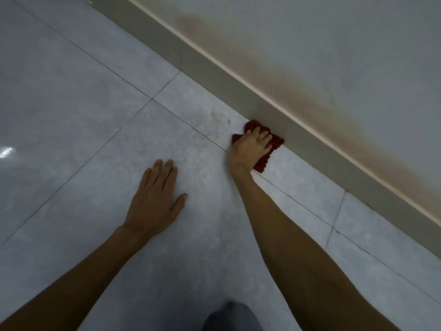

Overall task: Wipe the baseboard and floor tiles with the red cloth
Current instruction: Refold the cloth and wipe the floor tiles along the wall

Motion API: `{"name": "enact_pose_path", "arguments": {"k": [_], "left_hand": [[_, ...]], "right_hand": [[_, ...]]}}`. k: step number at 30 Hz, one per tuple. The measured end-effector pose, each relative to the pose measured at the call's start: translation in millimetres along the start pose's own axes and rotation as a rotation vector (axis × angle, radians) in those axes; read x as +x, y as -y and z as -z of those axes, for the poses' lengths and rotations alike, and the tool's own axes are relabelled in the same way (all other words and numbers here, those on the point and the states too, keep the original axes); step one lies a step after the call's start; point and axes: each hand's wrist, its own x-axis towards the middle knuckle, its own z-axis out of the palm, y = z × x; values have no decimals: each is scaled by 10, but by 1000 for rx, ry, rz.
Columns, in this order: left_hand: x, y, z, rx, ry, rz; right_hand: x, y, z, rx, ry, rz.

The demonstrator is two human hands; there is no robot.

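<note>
**A:** Where is the cloth just now?

**B:** The red cloth [276,142] lies on the floor tiles [71,103], right where they meet the baseboard [238,95]. Its far edge touches the foot of the board. The right hand [250,149] lies on top of it, fingers spread and pressing down. As far as I can see, it isn't bunching the cloth into a fist.

**A:** And the other hand?

**B:** The left hand [155,199] is flat and open on a tile, palm down, holding nothing. It is well apart from the cloth and nearer the person. I'd judge it a prop for the body's weight.

**A:** Which way does the board run?

**B:** Slantwise across the view, from the far upper left down to the near right. That is the line that matters. The cloth sits about midway along the visible stretch, so a stroke would have to follow the slant, either out toward the far left or back toward the near right.

**A:** Which hand should make it?

**B:** The right. It is on the cloth and next to the board, while the left is out on the room side.

**A:** Anything close by to wipe?

**B:** There's a faint smudge [220,118] on the tile just to the left of the cloth, which I'd guess is the nearest mark on the floor. The brownish stain [298,96] is on the wall above the board, outside the task.
</note>
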Motion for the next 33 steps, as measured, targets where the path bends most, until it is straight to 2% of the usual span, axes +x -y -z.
{"name": "enact_pose_path", "arguments": {"k": [3, 6, 9, 11, 12, 14, 15, 17, 19, 21, 24, 26, 28, 29, 31, 33], "left_hand": [[100, -7, 7, -33, -21, 33], [160, 23, 6, -64, -59, 52], [171, 75, 17, -95, -102, 65], [173, 105, 17, -116, -116, 93], [179, 121, 17, -120, -120, 114], [198, 105, 12, -93, -128, 148], [214, 81, 23, -79, -121, 158], [268, 37, 54, -87, -106, 178], [301, 48, 100, -81, -96, 191], [308, 79, 139, -71, -69, 190], [281, 155, 184, -73, -90, 181], [242, 223, 212, -64, -115, 166], [205, 285, 218, -55, -135, 160], [196, 303, 221, -48, -132, 159], [178, 301, 214, -42, -124, 140], [175, 238, 204, -36, -112, 114]], "right_hand": [[-113, 471, -323, 40, 49, 165], [-80, 561, -403, 114, 95, 245], [-354, 84, -202, 212, 235, 541], [-638, -453, 10, 205, 267, 655], [-652, -648, 89, 186, 256, 645], [-395, -662, 113, 171, 203, 495], [-220, -499, 57, 161, 180, 424], [86, -19, -87, 150, 190, 408], [169, 450, -301, 130, 283, 493], [69, 620, -439, 115, 349, 613], [-319, 216, -318, 95, 381, 936], [-599, -318, -83, 40, 438, 1056], [-477, -629, 104, -2, 422, 1047], [-280, -584, 128, -45, 398, 983], [110, -191, 41, -182, 333, 809], [259, 272, -110, -289, 343, 671]]}}
